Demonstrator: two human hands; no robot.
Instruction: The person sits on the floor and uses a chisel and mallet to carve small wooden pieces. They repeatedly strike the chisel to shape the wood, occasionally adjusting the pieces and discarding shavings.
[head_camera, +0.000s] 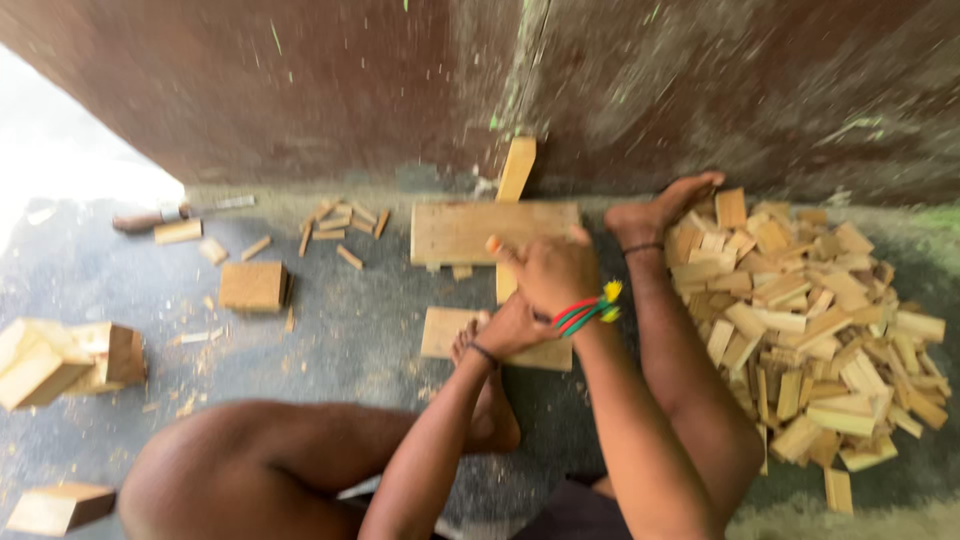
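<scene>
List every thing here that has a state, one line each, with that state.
left hand: closed, low by the flat board.
right hand: shut on an upright wood strip.
flat board: lying on the ground.
pile of wood pieces: heaped loosely.
plank: leaning on the wall.
knife: lying unused.

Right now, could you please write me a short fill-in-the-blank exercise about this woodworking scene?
1. The big pile of cut wood pieces lies on the person's ____ side.
2. The right hand wears a wristband of red, green and ____.
3. A knife lies on the ground near the ____.

Missing words: right; yellow; wall
</scene>
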